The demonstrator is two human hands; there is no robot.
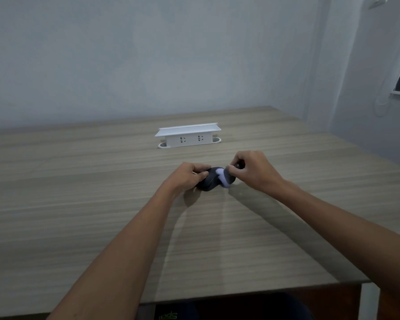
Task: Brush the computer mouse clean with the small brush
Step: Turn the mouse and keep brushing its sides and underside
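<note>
A dark computer mouse (210,183) lies on the wooden table (79,204) in the middle of the view. My left hand (187,175) grips the mouse's left side with curled fingers. My right hand (252,168) is closed on the dark handle of a small brush, most of it hidden in the fist. The brush's pale bristles (224,180) press against the right part of the mouse and look blurred.
A white power strip box (188,136) with two sockets stands on the table behind the mouse, near the wall. The table's near edge runs along the bottom, with its right corner at the lower right. A window sits at the far right.
</note>
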